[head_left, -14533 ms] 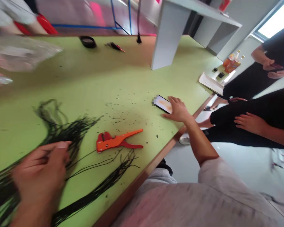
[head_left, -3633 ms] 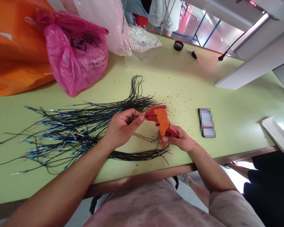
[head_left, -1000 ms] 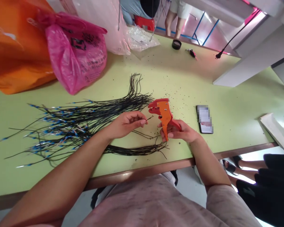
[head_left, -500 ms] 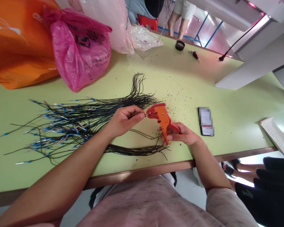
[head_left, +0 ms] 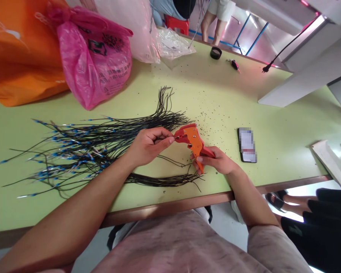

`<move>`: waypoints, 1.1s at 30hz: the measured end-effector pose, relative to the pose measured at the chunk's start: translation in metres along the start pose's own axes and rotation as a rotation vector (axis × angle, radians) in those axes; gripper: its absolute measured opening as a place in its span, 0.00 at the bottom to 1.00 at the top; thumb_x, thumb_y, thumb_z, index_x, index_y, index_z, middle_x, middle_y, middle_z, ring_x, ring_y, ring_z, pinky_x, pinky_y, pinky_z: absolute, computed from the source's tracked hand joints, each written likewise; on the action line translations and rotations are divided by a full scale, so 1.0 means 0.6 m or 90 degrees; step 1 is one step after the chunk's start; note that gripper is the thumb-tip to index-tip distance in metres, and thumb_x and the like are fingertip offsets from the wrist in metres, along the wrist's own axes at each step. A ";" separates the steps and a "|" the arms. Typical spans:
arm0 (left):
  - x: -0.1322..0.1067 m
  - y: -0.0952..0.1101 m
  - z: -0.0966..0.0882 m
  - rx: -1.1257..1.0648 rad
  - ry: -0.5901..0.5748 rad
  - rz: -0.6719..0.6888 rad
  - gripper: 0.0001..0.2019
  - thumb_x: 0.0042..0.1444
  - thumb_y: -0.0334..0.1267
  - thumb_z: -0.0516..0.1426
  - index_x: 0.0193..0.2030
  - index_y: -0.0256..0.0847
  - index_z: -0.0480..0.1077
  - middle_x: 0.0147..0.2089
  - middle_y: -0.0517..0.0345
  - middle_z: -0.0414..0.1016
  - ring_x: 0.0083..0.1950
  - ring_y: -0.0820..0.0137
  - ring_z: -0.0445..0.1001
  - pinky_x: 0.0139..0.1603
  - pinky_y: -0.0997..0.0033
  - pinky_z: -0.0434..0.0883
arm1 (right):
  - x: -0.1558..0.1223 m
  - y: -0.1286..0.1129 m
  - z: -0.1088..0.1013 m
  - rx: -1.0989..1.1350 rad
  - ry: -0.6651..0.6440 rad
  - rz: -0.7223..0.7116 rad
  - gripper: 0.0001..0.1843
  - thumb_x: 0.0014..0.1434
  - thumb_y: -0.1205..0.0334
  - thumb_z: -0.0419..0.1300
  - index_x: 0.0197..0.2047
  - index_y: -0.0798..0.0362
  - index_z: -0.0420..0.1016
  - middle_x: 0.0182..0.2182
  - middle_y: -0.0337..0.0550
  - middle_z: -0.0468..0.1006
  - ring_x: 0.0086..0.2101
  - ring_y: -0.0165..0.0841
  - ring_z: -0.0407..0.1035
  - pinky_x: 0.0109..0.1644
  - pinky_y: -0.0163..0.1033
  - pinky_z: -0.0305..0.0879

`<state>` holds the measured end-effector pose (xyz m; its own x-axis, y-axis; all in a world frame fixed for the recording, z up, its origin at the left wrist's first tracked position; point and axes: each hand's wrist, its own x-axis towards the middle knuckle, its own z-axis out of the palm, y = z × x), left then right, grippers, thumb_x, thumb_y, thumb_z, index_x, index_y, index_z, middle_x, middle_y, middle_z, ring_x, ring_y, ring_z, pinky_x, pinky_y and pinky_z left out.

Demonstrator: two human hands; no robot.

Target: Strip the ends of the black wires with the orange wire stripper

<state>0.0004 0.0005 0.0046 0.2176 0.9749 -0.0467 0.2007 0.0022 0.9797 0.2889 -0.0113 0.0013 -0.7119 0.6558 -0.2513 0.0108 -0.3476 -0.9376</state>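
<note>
**Orange-and-red wire stripper (head_left: 193, 141) closing in on a wire end, held over the table**

Right hand (head_left: 216, 161) clenching the red handle, fingers curled around it, orange body tilted with its jaws turned toward the left. Left hand (head_left: 149, 146) pinching a thin black wire (head_left: 170, 139) between thumb and fingers, its tip reaching the stripper's jaws. Pale green table (head_left: 272, 121) stretching beneath both hands, black insulation crumbs (head_left: 207, 121) scattering across it. Black wires with blue crimped ends (head_left: 79, 151) fanning out under the left forearm. Uncrimped black wires (head_left: 161, 181) lying just below the hands. Pixelated phone (head_left: 247, 146) resting to the right, and pink plastic bag (head_left: 92, 64) slumping at the table's far side.
</note>
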 end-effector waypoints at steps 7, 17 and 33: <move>-0.001 -0.003 -0.002 0.020 0.009 0.030 0.17 0.59 0.52 0.65 0.34 0.39 0.76 0.23 0.66 0.63 0.23 0.77 0.54 0.21 0.77 0.51 | 0.002 0.002 0.002 -0.010 0.019 0.000 0.18 0.70 0.49 0.70 0.47 0.57 0.78 0.28 0.39 0.80 0.25 0.31 0.76 0.33 0.37 0.75; -0.008 0.003 0.016 -0.041 0.059 0.061 0.13 0.58 0.47 0.65 0.32 0.40 0.72 0.22 0.68 0.61 0.21 0.79 0.51 0.20 0.77 0.48 | 0.014 0.013 0.025 -0.026 0.110 -0.021 0.23 0.68 0.45 0.70 0.33 0.51 0.68 0.17 0.31 0.71 0.15 0.26 0.64 0.19 0.32 0.59; 0.001 -0.030 -0.006 0.407 -0.067 0.335 0.21 0.71 0.54 0.58 0.53 0.39 0.82 0.48 0.45 0.86 0.53 0.56 0.81 0.60 0.55 0.75 | 0.014 0.008 -0.050 0.102 0.257 -0.154 0.24 0.62 0.48 0.73 0.55 0.50 0.77 0.37 0.42 0.84 0.34 0.39 0.82 0.42 0.49 0.84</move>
<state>-0.0069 0.0017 -0.0124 0.5157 0.7879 0.3366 0.5453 -0.6048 0.5804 0.3038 0.0124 -0.0125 -0.3515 0.9266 -0.1335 -0.2516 -0.2308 -0.9399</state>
